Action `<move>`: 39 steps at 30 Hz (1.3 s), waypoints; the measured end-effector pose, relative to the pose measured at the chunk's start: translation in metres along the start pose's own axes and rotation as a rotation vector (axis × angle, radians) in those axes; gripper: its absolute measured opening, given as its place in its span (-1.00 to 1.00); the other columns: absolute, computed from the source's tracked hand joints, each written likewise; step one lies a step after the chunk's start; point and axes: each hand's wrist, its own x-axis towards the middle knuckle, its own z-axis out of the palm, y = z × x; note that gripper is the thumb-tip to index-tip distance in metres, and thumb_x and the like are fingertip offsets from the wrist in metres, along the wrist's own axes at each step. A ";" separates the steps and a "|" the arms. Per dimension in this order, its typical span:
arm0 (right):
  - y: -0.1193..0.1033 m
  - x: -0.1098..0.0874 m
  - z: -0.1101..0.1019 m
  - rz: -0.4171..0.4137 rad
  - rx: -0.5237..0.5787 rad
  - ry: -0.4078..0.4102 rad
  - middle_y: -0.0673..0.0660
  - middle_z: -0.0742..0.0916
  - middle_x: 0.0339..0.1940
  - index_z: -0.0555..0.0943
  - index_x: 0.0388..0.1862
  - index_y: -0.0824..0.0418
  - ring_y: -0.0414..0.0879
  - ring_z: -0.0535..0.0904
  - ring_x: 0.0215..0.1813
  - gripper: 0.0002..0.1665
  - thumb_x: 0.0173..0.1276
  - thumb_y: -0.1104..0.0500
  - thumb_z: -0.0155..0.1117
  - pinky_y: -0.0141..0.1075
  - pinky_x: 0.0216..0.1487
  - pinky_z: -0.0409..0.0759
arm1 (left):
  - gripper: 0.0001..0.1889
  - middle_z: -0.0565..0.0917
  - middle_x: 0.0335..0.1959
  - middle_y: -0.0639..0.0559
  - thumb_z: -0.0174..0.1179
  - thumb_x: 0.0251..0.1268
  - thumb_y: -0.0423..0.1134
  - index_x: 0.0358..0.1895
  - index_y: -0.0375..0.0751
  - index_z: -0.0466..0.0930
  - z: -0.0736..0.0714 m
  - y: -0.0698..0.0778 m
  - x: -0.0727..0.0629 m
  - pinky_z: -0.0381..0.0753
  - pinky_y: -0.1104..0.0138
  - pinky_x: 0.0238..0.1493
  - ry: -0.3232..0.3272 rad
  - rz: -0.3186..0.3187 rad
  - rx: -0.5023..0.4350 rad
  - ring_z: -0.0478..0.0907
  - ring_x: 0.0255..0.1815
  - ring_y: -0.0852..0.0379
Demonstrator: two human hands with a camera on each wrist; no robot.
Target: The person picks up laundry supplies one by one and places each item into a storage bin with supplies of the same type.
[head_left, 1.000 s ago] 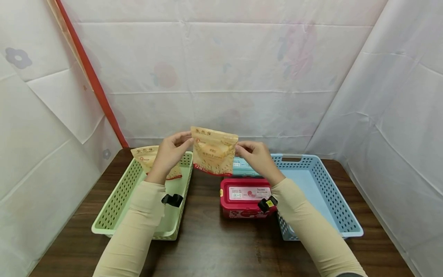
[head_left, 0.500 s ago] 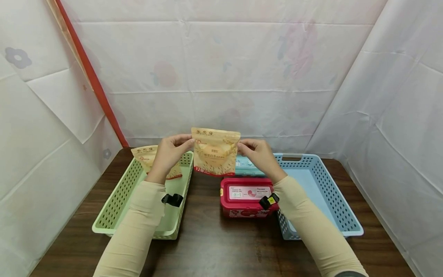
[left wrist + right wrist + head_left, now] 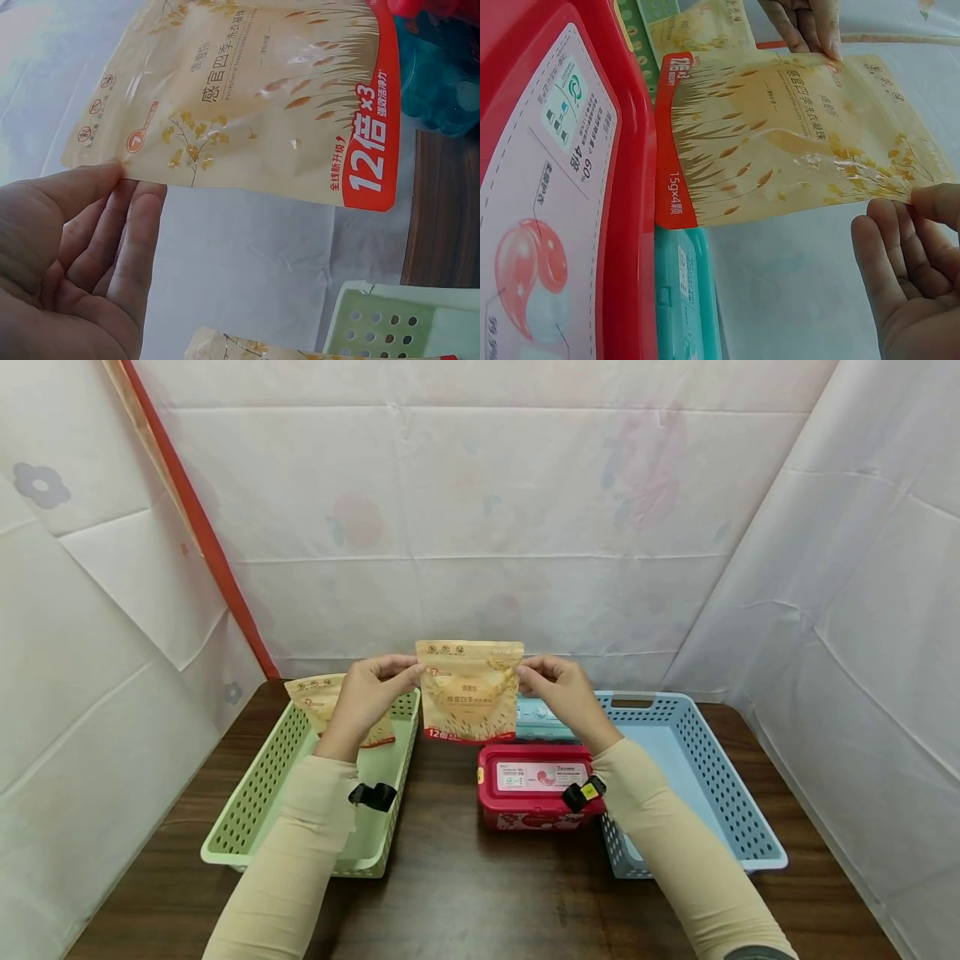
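A beige laundry-pod pouch (image 3: 468, 693) with a red bottom band hangs upright above the table, its printed front facing me. My left hand (image 3: 369, 697) pinches its left edge near the top between thumb and fingers, and my right hand (image 3: 566, 697) pinches the right edge. In the left wrist view, the thumb of the left hand (image 3: 82, 255) lies on the pouch front (image 3: 262, 97). A matching pouch (image 3: 313, 697) leans in the green basket (image 3: 251, 789), partly hidden behind my left hand and wrist.
Below the held pouch stands a red lidded box (image 3: 536, 789), with a teal box (image 3: 543, 727) behind it. A blue basket (image 3: 723, 768) sits to the right, partly under my right forearm. White cloth (image 3: 480, 527) hangs behind the wooden table (image 3: 480, 893).
The held pouch has turned from a slant to level and flat toward me, shifting slightly right and down. My right hand has moved slightly right; both hands keep their hold.
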 end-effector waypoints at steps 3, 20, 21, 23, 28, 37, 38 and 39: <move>0.003 0.001 0.001 -0.003 0.036 -0.003 0.25 0.68 -0.21 0.68 0.02 0.27 0.20 0.62 -0.10 -0.68 0.53 0.05 0.24 -0.06 0.02 0.68 | -0.62 0.72 -0.10 -0.16 0.32 0.38 -0.06 0.08 -0.28 0.69 0.001 0.000 -0.001 0.68 0.29 -0.04 -0.002 -0.001 -0.009 0.66 -0.16 0.05; 0.007 0.001 0.004 0.029 0.153 -0.015 0.26 0.61 -0.19 0.63 0.05 0.33 0.05 0.58 -0.11 -0.62 0.52 0.03 0.24 0.08 0.11 0.61 | -0.58 0.65 -0.02 -0.21 0.28 0.42 -0.07 0.13 -0.34 0.62 -0.001 -0.004 -0.003 0.68 0.32 -0.04 -0.036 0.015 -0.080 0.68 -0.11 0.05; 0.006 0.000 0.005 0.027 0.151 -0.017 0.26 0.61 -0.19 0.63 0.05 0.32 0.05 0.58 -0.11 -0.62 0.52 0.03 0.24 0.06 0.10 0.62 | -0.57 0.65 -0.02 -0.22 0.28 0.42 -0.07 0.14 -0.35 0.62 -0.002 -0.004 -0.003 0.68 0.32 -0.03 -0.038 0.014 -0.082 0.68 -0.11 0.05; 0.006 0.000 0.005 0.025 0.149 -0.021 0.25 0.61 -0.19 0.63 0.04 0.32 0.05 0.59 -0.12 -0.63 0.52 0.03 0.24 -0.01 0.07 0.65 | -0.56 0.64 -0.02 -0.23 0.28 0.42 -0.07 0.14 -0.36 0.61 -0.003 -0.004 -0.004 0.67 0.32 -0.03 -0.040 0.012 -0.087 0.68 -0.10 0.05; 0.005 0.000 0.008 0.018 0.157 -0.033 0.26 0.62 -0.18 0.63 0.04 0.30 0.06 0.59 -0.11 -0.64 0.52 0.03 0.23 -0.11 0.02 0.68 | -0.55 0.64 -0.02 -0.21 0.29 0.40 -0.04 0.14 -0.34 0.62 -0.005 -0.002 -0.007 0.67 0.33 -0.03 -0.035 0.013 -0.075 0.67 -0.10 0.04; 0.001 -0.001 0.019 -0.011 0.204 -0.071 0.26 0.62 -0.17 0.63 0.03 0.32 0.04 0.60 -0.12 -0.68 0.52 0.08 0.24 0.07 0.10 0.62 | -0.54 0.64 0.01 -0.23 0.27 0.42 -0.03 0.16 -0.35 0.60 -0.016 -0.003 -0.011 0.66 0.31 0.01 -0.013 0.017 -0.046 0.67 -0.07 0.07; 0.001 -0.001 0.020 -0.015 0.208 -0.076 0.26 0.62 -0.17 0.62 0.03 0.32 0.03 0.60 -0.12 -0.68 0.53 0.09 0.24 0.08 0.10 0.62 | -0.54 0.63 0.01 -0.24 0.27 0.42 -0.04 0.16 -0.36 0.60 -0.017 -0.003 -0.012 0.66 0.31 0.02 -0.011 0.015 -0.052 0.67 -0.07 0.07; 0.001 -0.001 0.022 -0.018 0.210 -0.080 0.26 0.62 -0.17 0.62 0.03 0.31 0.03 0.60 -0.12 -0.68 0.53 0.08 0.23 0.11 0.11 0.60 | -0.54 0.62 0.01 -0.24 0.27 0.43 -0.05 0.16 -0.37 0.59 -0.019 -0.003 -0.012 0.66 0.32 0.01 -0.010 0.013 -0.057 0.67 -0.08 0.08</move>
